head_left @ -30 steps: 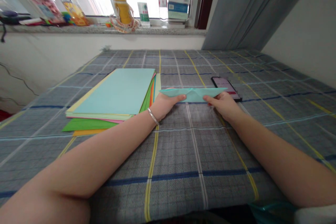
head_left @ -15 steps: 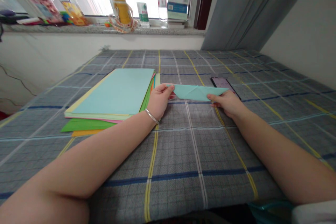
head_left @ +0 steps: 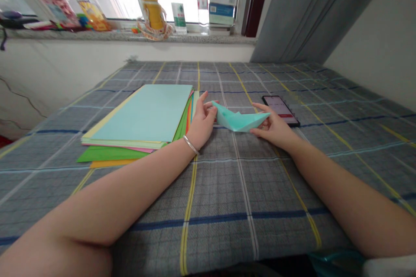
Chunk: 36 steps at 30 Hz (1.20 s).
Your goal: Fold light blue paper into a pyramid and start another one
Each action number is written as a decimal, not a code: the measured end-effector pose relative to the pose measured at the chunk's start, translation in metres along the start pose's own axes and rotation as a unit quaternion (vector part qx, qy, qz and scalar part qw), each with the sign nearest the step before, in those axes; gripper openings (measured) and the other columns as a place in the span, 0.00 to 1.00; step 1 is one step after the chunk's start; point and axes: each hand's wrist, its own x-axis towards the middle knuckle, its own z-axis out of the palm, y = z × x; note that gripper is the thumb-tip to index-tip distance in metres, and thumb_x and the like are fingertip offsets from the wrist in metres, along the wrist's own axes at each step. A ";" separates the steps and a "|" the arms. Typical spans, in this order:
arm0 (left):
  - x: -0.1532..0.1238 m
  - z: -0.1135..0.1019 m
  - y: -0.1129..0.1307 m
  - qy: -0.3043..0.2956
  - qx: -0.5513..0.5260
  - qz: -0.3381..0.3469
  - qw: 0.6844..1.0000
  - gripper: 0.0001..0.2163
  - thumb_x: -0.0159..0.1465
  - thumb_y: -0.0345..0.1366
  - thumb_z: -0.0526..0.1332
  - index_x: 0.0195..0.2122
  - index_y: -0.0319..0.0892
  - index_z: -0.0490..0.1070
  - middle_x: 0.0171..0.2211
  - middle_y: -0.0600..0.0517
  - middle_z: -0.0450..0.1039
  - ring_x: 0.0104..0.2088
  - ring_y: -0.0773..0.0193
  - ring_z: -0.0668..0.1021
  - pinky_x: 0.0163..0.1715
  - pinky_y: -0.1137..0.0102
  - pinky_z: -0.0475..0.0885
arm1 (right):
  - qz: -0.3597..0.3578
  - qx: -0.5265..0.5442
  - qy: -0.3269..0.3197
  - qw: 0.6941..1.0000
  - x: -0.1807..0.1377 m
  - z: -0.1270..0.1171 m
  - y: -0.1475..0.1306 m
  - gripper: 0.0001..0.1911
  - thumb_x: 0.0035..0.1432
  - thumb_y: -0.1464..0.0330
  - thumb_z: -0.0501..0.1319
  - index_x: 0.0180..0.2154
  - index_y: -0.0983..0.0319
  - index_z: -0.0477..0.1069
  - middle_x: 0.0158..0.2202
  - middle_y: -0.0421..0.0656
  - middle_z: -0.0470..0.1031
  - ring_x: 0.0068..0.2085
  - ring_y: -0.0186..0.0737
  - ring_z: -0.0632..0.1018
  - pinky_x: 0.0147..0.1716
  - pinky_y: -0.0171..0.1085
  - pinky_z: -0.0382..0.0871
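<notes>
Boat-shaped piece (head_left: 236, 123): smooth paper is showing a matt face. Sheet stack (head_left: 146, 113): paper is looking flat-finished, smooth. Bracelet (head_left: 190, 145): silvery metal is gleaming. Checked cover (head_left: 217, 194): woven cloth is appearing matt, slightly rough. Curtain (head_left: 297, 6): matt cloth is hanging. Sill (head_left: 198, 40): speckled stone-like surface is showing.

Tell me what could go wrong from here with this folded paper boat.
The turquoise paper boat is held near its ends by the left hand and right hand, so a hard pull might crease or tear it. The right hand is close to the smartphone and could nudge it. The silver bracelet is near the uneven coloured paper stack and might catch a sheet.
</notes>
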 end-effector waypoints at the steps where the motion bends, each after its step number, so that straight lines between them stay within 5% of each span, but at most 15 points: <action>1: 0.000 0.000 -0.001 -0.007 0.029 0.029 0.999 0.32 0.64 0.50 0.58 0.66 0.50 0.45 0.56 0.43 0.67 0.46 0.60 0.76 0.45 0.64 0.73 | -0.022 -0.034 -0.006 0.999 -0.001 0.000 -0.002 0.44 0.43 0.64 0.71 0.62 0.53 0.59 0.38 0.41 0.73 0.31 0.38 0.75 0.29 0.38 0.73; 5: -0.003 -0.002 0.003 -0.020 0.174 0.154 0.972 0.29 0.67 0.47 0.54 0.66 0.48 0.47 0.63 0.41 0.56 0.57 0.55 0.68 0.56 0.58 0.65 | -0.094 -0.148 -0.059 0.983 -0.006 -0.003 -0.009 0.40 0.48 0.67 0.67 0.62 0.51 0.59 0.48 0.45 0.72 0.38 0.41 0.75 0.34 0.40 0.73; 10: -0.014 -0.003 0.024 -0.042 0.346 0.248 0.904 0.16 0.68 0.43 0.53 0.54 0.46 0.67 0.64 0.44 0.53 0.65 0.51 0.56 0.64 0.50 0.50 | -0.171 -0.252 -0.107 0.946 -0.006 -0.007 -0.011 0.32 0.52 0.76 0.58 0.59 0.53 0.64 0.54 0.45 0.71 0.54 0.47 0.72 0.54 0.47 0.66; 15: -0.023 -0.001 0.036 -0.190 0.434 0.353 0.807 0.15 0.57 0.52 0.66 0.36 0.48 0.75 0.56 0.50 0.66 0.63 0.46 0.58 0.67 0.47 0.37 | -0.152 -0.296 -0.080 0.940 -0.005 -0.008 -0.012 0.21 0.53 0.76 0.56 0.48 0.56 0.71 0.48 0.44 0.75 0.49 0.46 0.75 0.48 0.44 0.67; 19: -0.021 0.000 0.036 -0.234 0.471 0.345 0.777 0.09 0.56 0.45 0.68 0.34 0.48 0.76 0.50 0.51 0.70 0.58 0.49 0.63 0.67 0.47 0.40 | -0.141 -0.295 -0.062 0.943 -0.005 -0.008 -0.016 0.14 0.51 0.76 0.56 0.38 0.57 0.73 0.38 0.43 0.76 0.38 0.43 0.76 0.37 0.40 0.67; 23: -0.009 -0.003 0.037 -0.203 0.445 0.336 0.805 0.04 0.59 0.38 0.66 0.34 0.45 0.77 0.49 0.48 0.69 0.55 0.50 0.66 0.64 0.47 0.50 | -0.114 -0.163 -0.020 0.980 -0.003 -0.004 -0.017 0.05 0.51 0.72 0.60 0.32 0.58 0.72 0.33 0.41 0.73 0.34 0.39 0.73 0.31 0.37 0.65; 26: -0.004 -0.003 0.041 -0.182 0.353 0.300 0.867 0.06 0.58 0.39 0.68 0.33 0.43 0.76 0.49 0.47 0.69 0.52 0.53 0.68 0.58 0.52 0.61 | -0.066 -0.025 0.010 0.997 0.000 0.000 -0.017 0.09 0.49 0.64 0.65 0.34 0.58 0.70 0.34 0.41 0.70 0.33 0.38 0.71 0.27 0.35 0.64; 31: -0.006 0.004 0.045 -0.151 0.119 0.141 0.971 0.06 0.60 0.37 0.65 0.32 0.40 0.73 0.32 0.53 0.70 0.35 0.65 0.71 0.41 0.66 0.68 | 0.010 0.157 -0.044 0.987 -0.002 0.004 -0.019 0.16 0.47 0.60 0.69 0.37 0.58 0.70 0.28 0.37 0.68 0.27 0.33 0.67 0.24 0.34 0.62; 36: -0.008 0.008 0.043 -0.162 -0.008 0.023 0.986 0.13 0.59 0.44 0.67 0.33 0.39 0.72 0.27 0.56 0.68 0.29 0.70 0.68 0.31 0.74 0.64 | 0.040 0.238 -0.085 0.967 -0.006 0.012 -0.024 0.15 0.49 0.59 0.70 0.32 0.59 0.69 0.23 0.34 0.66 0.22 0.28 0.64 0.21 0.32 0.57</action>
